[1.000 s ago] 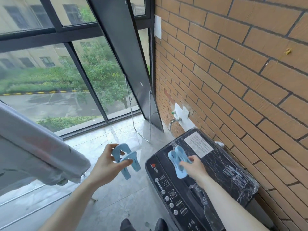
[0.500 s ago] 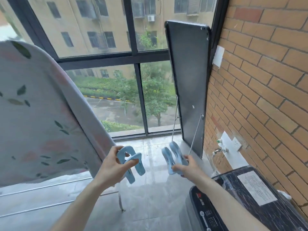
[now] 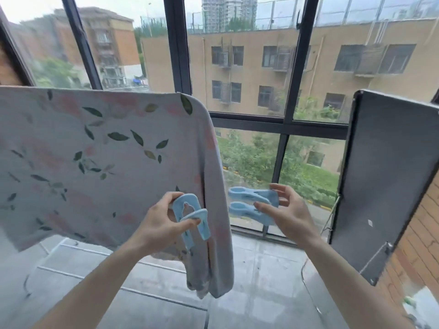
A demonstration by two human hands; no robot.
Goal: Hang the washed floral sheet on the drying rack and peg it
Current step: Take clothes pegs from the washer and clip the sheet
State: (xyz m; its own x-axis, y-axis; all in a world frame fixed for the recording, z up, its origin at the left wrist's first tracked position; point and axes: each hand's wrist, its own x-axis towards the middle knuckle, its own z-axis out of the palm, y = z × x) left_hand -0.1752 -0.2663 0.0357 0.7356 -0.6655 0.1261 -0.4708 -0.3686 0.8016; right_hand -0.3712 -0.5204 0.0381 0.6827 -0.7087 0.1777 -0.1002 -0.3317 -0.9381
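The floral sheet (image 3: 95, 162), pale with green leaves and pink blotches, hangs draped over the drying rack on the left, its right edge falling in a long fold. My left hand (image 3: 159, 224) grips two large light-blue pegs (image 3: 192, 217) just in front of that fold. My right hand (image 3: 287, 214) holds two more blue pegs (image 3: 251, 203) by their handles, jaws pointing left toward the sheet's edge. The rack's thin lower bars (image 3: 78, 271) show under the sheet.
A dark flat board (image 3: 384, 176) leans against the brick wall (image 3: 418, 233) on the right. Black-framed windows (image 3: 292, 91) fill the background. Grey tiled floor (image 3: 256, 281) lies below, with a thin wire leg (image 3: 308, 290) near the board.
My view has swung up and left, away from the washing machine. The sheet now fills the left side, and both hands with their pegs have risen close to its right edge.
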